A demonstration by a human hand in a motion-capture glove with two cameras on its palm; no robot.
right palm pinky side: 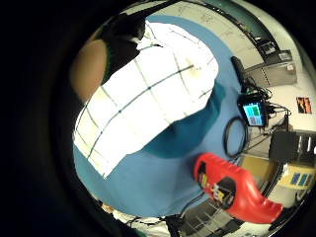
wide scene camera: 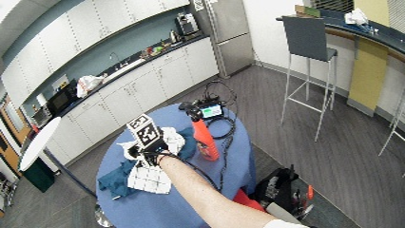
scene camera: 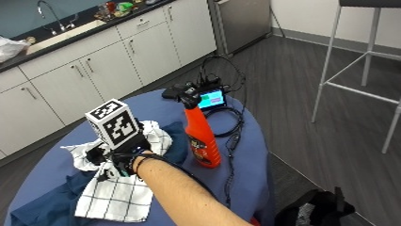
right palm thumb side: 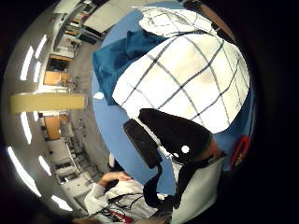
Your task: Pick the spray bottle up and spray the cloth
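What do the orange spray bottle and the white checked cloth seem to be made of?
The spray bottle looks like moulded plastic: a smooth, slightly glossy orange body with a printed label and a black trigger head. The checked cloth looks like thin woven fabric, probably cotton: matte, with soft folds and crumpled edges. The exact fibre cannot be told.

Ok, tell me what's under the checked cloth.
A dark blue cloth lies under the checked cloth, on the blue table. Anything else beneath is hidden.
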